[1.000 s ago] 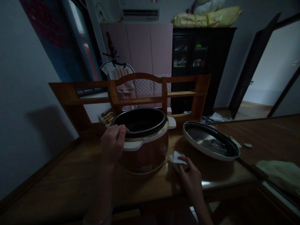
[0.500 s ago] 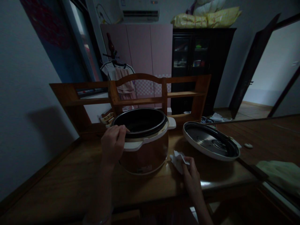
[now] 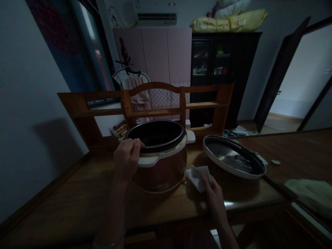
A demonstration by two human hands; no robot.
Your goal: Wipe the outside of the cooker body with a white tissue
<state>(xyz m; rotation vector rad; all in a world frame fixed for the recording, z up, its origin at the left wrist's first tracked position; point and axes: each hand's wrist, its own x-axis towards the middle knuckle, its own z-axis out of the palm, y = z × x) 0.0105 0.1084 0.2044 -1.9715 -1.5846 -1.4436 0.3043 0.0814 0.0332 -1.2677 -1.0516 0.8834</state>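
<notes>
An uncovered electric cooker stands on the wooden desk, its brown body topped by a pale rim with side handles. Inside it sits a dark inner pot. At the cooker's near left edge, my left hand is closed over the rim, the fingertips partly hidden. My right hand, right of the cooker, pinches a folded white tissue just above the desktop. Beyond that hand, the round lid lies with its metal inner side up.
A low wooden shelf rack rises behind the cooker. The desktop extends left to the wall. On the right are a small pale round object and a light green cloth. Cabinets stand farther back.
The tissue has turned and spread to show a broader flat face, and my right hand has shifted slightly right and down. My left hand keeps its hold on the cooker's rim.
</notes>
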